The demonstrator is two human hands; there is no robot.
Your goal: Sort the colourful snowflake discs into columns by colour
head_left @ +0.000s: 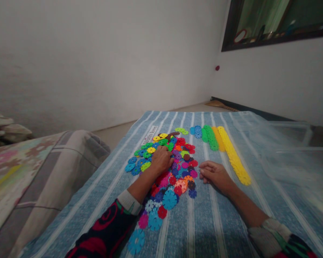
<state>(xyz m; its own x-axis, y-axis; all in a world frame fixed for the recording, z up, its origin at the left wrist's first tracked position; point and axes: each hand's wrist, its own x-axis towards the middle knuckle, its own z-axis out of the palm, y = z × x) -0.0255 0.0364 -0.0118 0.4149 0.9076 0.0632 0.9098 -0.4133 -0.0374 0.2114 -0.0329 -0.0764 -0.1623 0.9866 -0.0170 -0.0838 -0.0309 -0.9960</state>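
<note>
A heap of colourful notched plastic discs (169,199) lies in the middle of the blue striped cloth. My left hand (161,159) rests on the heap, its fingers curled down among green and purple discs; the fingertips are hidden, so what they pinch cannot be made out. To the right of the heap, my right hand (214,175) hovers low over the cloth, fingers loosely bent and apart, with nothing visible in them. Beyond it lie overlapping rows of discs by colour: a long yellow row (233,156), a shorter orange row (216,139), a green row (210,138) and a few blue discs (196,131).
Several lime-green discs (181,130) lie behind the heap. Clear plastic bins (298,154) stand along the right side of the striped cloth (204,229). Fabric-covered bedding (70,168) is at the left, with a wall (110,61) behind.
</note>
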